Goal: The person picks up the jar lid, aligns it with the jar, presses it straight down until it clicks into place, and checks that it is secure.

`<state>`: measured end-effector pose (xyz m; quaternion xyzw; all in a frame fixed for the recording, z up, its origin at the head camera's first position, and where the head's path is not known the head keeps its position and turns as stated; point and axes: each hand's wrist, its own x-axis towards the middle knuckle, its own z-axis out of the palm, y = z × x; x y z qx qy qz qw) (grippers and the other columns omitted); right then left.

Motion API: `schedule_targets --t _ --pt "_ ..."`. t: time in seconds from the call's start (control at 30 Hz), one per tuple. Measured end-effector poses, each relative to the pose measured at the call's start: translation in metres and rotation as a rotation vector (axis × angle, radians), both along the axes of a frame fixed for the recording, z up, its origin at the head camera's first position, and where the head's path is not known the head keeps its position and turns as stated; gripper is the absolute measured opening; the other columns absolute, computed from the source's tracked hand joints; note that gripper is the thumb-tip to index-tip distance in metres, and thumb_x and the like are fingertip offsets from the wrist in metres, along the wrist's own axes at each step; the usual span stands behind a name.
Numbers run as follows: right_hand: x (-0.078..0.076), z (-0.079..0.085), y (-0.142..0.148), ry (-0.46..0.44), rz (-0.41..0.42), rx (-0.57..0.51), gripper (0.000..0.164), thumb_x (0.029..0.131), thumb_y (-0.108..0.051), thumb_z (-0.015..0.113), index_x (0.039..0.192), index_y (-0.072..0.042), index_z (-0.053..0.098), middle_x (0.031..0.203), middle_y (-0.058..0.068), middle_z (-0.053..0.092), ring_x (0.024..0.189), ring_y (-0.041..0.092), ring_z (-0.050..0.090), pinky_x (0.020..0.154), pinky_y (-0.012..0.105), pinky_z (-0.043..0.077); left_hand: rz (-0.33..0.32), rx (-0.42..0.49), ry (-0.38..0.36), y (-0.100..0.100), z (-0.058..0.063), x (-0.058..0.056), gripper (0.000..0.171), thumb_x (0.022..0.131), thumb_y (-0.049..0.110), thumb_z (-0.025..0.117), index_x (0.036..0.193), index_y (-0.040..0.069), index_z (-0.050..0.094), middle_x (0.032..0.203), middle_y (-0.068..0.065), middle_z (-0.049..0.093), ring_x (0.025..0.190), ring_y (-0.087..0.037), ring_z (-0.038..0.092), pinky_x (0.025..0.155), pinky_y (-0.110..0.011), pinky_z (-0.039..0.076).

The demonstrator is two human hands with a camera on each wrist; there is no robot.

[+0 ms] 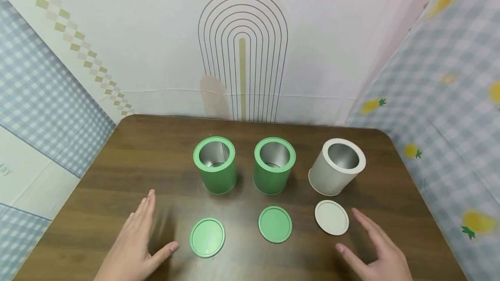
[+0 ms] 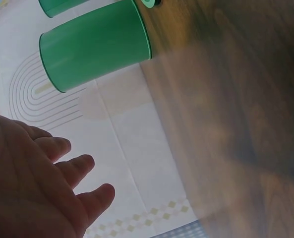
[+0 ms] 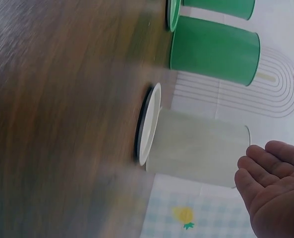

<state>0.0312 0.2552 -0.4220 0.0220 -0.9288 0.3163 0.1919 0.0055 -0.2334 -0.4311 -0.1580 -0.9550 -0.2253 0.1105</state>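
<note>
Two green tins, a left one [image 1: 219, 179] and a middle one [image 1: 272, 179], stand upright on the table with their tops uncovered. To their right is a white tin [image 1: 330, 177], also uncovered. In front of them lie a left green lid [image 1: 207, 237], a second green lid [image 1: 275, 224] and a white lid [image 1: 331, 217]. My left hand [image 1: 130, 242] hovers left of the left green lid, fingers extended, holding nothing. My right hand [image 1: 376, 250] is just right of the white lid, thumb apart from the fingers, touching nothing. The right wrist view shows the white lid [image 3: 150, 124] before the white tin.
The brown wooden table [image 1: 156, 151] has rounded back corners. A white cloth [image 1: 164, 47] printed with arches hangs behind it. Checked cloth [image 1: 441, 142] with pineapples hangs along the right side, and blue checked cloth [image 1: 47, 112] along the left.
</note>
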Motion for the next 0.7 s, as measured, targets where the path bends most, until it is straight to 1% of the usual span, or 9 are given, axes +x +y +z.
schedule_targets --t 0.17,0.23,0.37,0.47,0.57,0.7 --pt "-0.006 -0.001 -0.007 0.034 0.071 -0.031 0.089 0.062 -0.014 0.095 0.142 -0.019 0.058 0.138 -0.006 0.06 0.126 -0.019 0.04 0.096 -0.002 0.027 -0.001 0.001 -0.002 0.001 -0.004 0.001 0.116 0.082 0.045 0.08 0.161 0.005 0.006 0.166 -0.016 0.015 0.153 -0.009 0.003 0.12 -0.02 -0.003" --pt "-0.007 -0.002 -0.011 0.034 0.093 -0.043 0.09 0.062 -0.013 0.095 0.143 -0.02 0.057 0.137 -0.004 0.061 0.126 -0.018 0.04 0.097 -0.001 0.027 0.001 0.002 -0.006 0.002 -0.005 0.002 0.116 0.082 0.045 0.081 0.161 0.004 0.006 0.167 -0.016 0.013 0.154 -0.012 0.005 0.119 -0.018 -0.004" --pt "-0.01 -0.005 -0.019 0.016 0.108 -0.041 0.089 0.063 -0.016 0.095 0.144 -0.023 0.056 0.135 0.002 0.063 0.128 -0.019 0.038 0.098 -0.001 0.026 0.005 0.005 -0.022 0.003 -0.008 0.004 0.116 0.082 0.044 0.08 0.161 0.004 0.005 0.167 -0.014 0.01 0.154 -0.018 0.008 0.121 -0.023 -0.002" --pt "-0.011 -0.007 -0.024 0.0 0.114 -0.039 0.088 0.065 -0.018 0.094 0.144 -0.025 0.056 0.136 0.003 0.062 0.129 -0.02 0.035 0.098 -0.001 0.025 0.007 0.012 -0.027 0.004 -0.01 0.005 0.115 0.083 0.044 0.08 0.161 0.005 0.005 0.167 -0.014 0.011 0.154 -0.017 0.008 0.122 -0.025 -0.001" --pt "-0.013 -0.011 -0.031 -0.006 0.125 -0.055 0.087 0.066 -0.018 0.094 0.144 -0.025 0.056 0.136 0.001 0.062 0.127 -0.02 0.037 0.097 -0.001 0.025 0.008 0.028 -0.027 0.006 -0.011 0.005 0.114 0.083 0.044 0.08 0.161 0.004 0.006 0.167 -0.015 0.012 0.154 -0.014 0.007 0.12 -0.02 -0.003" --pt "-0.015 -0.015 -0.04 0.023 0.158 -0.077 0.085 0.066 -0.016 0.093 0.142 -0.02 0.057 0.133 0.0 0.064 0.125 -0.018 0.041 0.098 0.0 0.027 0.007 0.043 -0.025 0.01 -0.015 0.006 0.113 0.083 0.042 0.08 0.161 0.002 0.008 0.166 -0.019 0.015 0.154 -0.019 0.009 0.116 -0.014 -0.004"
